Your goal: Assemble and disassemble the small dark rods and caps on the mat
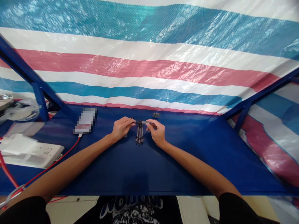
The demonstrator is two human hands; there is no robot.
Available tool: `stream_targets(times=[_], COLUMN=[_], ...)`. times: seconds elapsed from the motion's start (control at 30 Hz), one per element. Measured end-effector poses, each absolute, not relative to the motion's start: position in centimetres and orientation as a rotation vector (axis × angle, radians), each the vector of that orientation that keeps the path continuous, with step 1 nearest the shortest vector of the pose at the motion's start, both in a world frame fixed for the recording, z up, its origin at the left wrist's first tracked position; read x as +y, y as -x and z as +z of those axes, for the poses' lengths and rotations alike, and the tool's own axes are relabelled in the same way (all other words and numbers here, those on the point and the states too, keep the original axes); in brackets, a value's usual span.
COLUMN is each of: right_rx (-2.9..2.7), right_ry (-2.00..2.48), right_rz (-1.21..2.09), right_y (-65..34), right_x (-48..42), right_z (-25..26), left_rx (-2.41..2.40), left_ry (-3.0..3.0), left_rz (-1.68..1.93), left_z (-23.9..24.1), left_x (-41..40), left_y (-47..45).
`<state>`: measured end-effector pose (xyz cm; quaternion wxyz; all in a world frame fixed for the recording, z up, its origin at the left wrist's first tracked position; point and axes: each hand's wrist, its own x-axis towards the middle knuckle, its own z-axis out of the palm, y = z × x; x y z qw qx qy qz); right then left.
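Between my two hands a slim pen [141, 122] is held level, dark at its left part and grey toward the right. My left hand [121, 128] pinches the dark end. At the grey end, the fingers of my right hand [157, 132] are closed. Just below the held pen, several dark pens [139, 137] lie side by side on the blue table [140, 168]. Partly hidden behind my left hand is another thin dark piece [126, 135]. Small grey tubes [156, 115], which look like pen grips, lie beyond my right hand.
A pixelated phone [85, 121] lies at the left, with a red cable [67, 151] plugged into it. Nearer the left edge is a white power strip [46, 153]. Blue metal bars [42, 90] frame both sides, and a striped sheet [149, 68] hangs behind the table.
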<state>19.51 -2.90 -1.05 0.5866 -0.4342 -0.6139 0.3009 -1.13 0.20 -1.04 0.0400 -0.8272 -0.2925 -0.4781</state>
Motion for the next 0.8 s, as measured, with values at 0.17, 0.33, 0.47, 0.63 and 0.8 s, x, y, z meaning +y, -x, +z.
stream_targets(times=[0.17,0.33,0.47,0.63,0.8], right_rx=[-1.419,-1.435,-1.468,-1.493,-1.433], right_ry=[1.003,0.987,0.990,0.933,0.865], right_rz=[0.711,0.699,0.678,0.754,0.937], right_y=[-19.44,-19.40,-19.45,-19.61,-19.72], right_x=[-2.95,-2.99,-3.08,-3.32,-3.21], right_z=[-1.07,-1.14,-1.15,-1.03,-0.90], left_rx=[-0.882,-0.837,-0.774,-0.858,-0.943], left_ry=[2.524,2.506,2.506,2.474,2.429], left_rz=[-1.459,-1.478,-1.484,-1.451,-1.462], left_z=[-1.09,-1.08,-0.96,-0.73,-0.50], left_x=[0.20,0.18,0.15,-0.02,-0.10], left_y=[1.14,1.08,1.03,0.82,0.70])
